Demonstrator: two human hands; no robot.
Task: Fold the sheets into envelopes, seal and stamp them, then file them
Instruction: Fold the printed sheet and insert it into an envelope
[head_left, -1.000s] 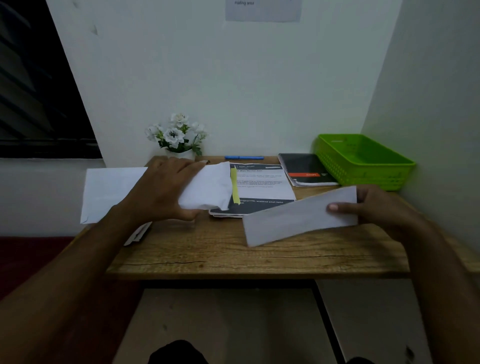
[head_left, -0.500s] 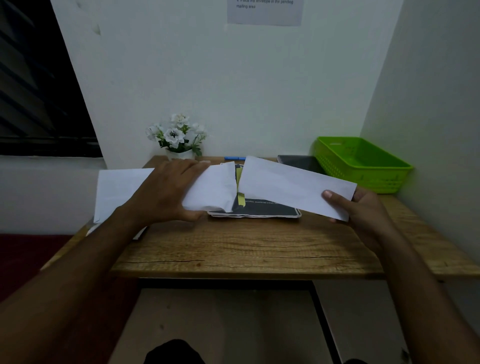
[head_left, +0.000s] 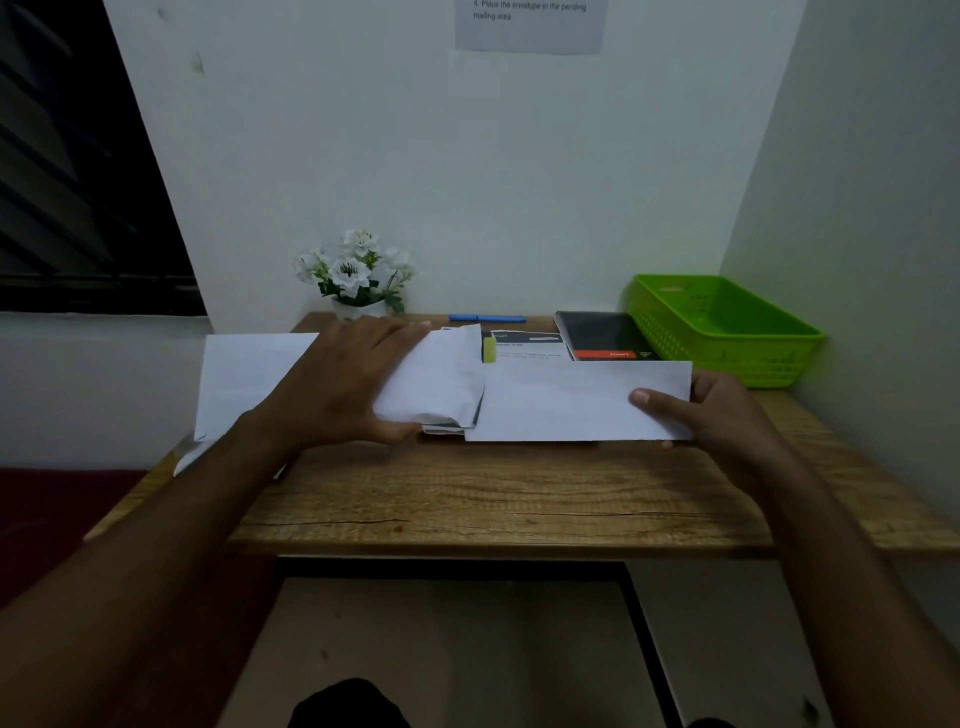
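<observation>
On the desk (head_left: 493, 493), the basket (head_left: 727, 332) sits just right of the notebook (head_left: 597, 332). The pen (head_left: 487, 318) lies behind and left of the notebook, the flowers (head_left: 356, 275) farther left, the envelope (head_left: 561, 400) before it, and the paper stack (head_left: 249, 379) far left.

Nearer me than both hands, the wooden desk (head_left: 493, 493) lies open, room for either to slide back. Between my left hand (head_left: 343, 384) and right hand (head_left: 727, 415), the envelope (head_left: 561, 400) meets the crumpled sheets (head_left: 436, 379), leaving no gap. Past my right hand, the green basket (head_left: 753, 364) and side wall (head_left: 857, 260) block. Beyond my left stand the flowers (head_left: 356, 270), blue pen (head_left: 487, 318) and black notebook (head_left: 597, 332).
</observation>
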